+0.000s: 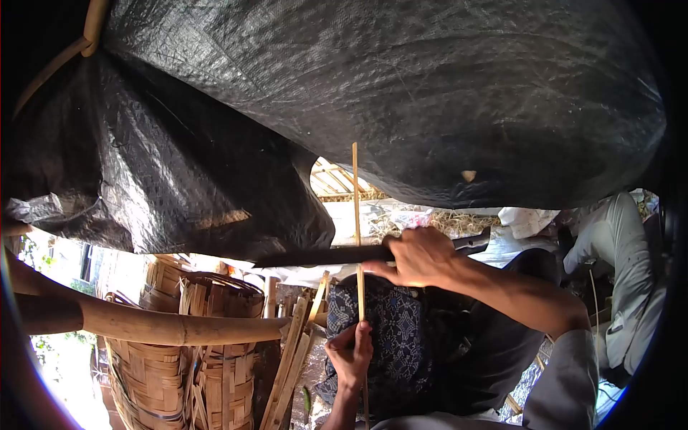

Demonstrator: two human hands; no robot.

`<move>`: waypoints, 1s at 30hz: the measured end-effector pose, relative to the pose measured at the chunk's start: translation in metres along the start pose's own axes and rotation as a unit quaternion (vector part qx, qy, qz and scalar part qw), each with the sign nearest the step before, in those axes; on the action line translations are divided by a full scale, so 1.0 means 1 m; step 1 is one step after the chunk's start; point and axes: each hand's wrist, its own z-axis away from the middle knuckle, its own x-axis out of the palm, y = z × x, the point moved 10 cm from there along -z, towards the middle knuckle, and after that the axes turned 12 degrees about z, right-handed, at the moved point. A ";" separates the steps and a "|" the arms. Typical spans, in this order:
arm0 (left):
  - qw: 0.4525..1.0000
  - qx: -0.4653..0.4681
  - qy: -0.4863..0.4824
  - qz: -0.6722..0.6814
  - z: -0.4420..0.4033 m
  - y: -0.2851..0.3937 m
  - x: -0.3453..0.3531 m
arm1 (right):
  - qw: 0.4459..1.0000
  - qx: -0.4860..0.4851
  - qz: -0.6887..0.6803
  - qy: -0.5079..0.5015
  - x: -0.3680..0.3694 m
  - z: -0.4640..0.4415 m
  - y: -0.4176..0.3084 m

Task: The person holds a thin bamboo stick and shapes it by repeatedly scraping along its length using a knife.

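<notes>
My right hand (423, 259) is closed round the handle of a long dark-bladed knife (322, 256). The blade points left and lies across a thin, pale bamboo strip (356, 193). My right thumb is stretched out beside the strip, just under the blade. Lower down, my left hand (350, 355) pinches the same strip between thumb and fingers. The strip stands nearly upright in the view, its top end in front of the black tarp. Behind the strip and hands is a dark blue patterned cloth (394, 326) over my lap.
A black tarp (444, 86) hangs low across the top. Woven bamboo baskets (154, 380) stand at the left, with a thick bamboo pole (158, 326) crossing before them. Split bamboo pieces (287, 365) lean beside them. A person in pale trousers (620, 265) is at the right.
</notes>
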 end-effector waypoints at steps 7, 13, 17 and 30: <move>0.995 0.059 0.001 -0.075 0.000 0.004 -0.006 | 0.998 -0.012 0.003 0.054 0.005 0.004 0.003; 0.986 0.108 0.001 -0.126 0.001 0.005 -0.007 | 0.998 0.025 0.025 0.056 -0.003 0.000 0.016; 0.990 0.112 0.010 -0.088 0.002 0.012 -0.008 | 1.000 -0.010 -0.011 -0.027 0.016 0.004 0.015; 0.985 0.120 -0.001 -0.125 0.001 0.009 -0.006 | 0.993 0.022 -0.090 -0.071 0.019 0.004 0.014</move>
